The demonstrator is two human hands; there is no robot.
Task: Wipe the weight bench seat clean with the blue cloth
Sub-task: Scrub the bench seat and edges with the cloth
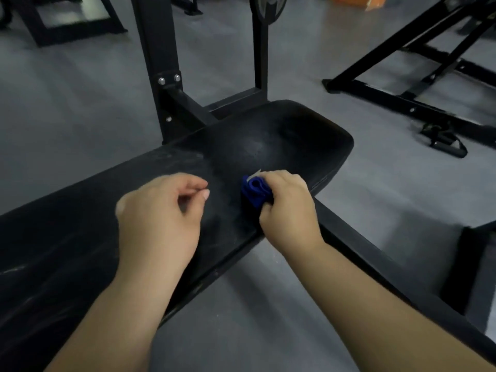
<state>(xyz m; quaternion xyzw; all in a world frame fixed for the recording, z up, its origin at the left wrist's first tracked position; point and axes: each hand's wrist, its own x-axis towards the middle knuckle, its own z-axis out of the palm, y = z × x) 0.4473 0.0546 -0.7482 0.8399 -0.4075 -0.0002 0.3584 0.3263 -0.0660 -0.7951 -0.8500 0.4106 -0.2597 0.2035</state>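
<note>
While at frame center, right hand (pixel 288 208): grip bunched tight round the blue cloth (pixel 255 191), pressed on the bench seat (pixel 281 140)
left hand (pixel 161 213): grip loosely curled, holding nothing, over the surface

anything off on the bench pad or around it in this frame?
Mostly normal. The bench seat shows pale scuffs and a dusty smear near its middle, so it is not yet clean. The right hand grips the bunched blue cloth on the pad; the left hand is loosely curled, empty. No spill or visible tear.
</note>
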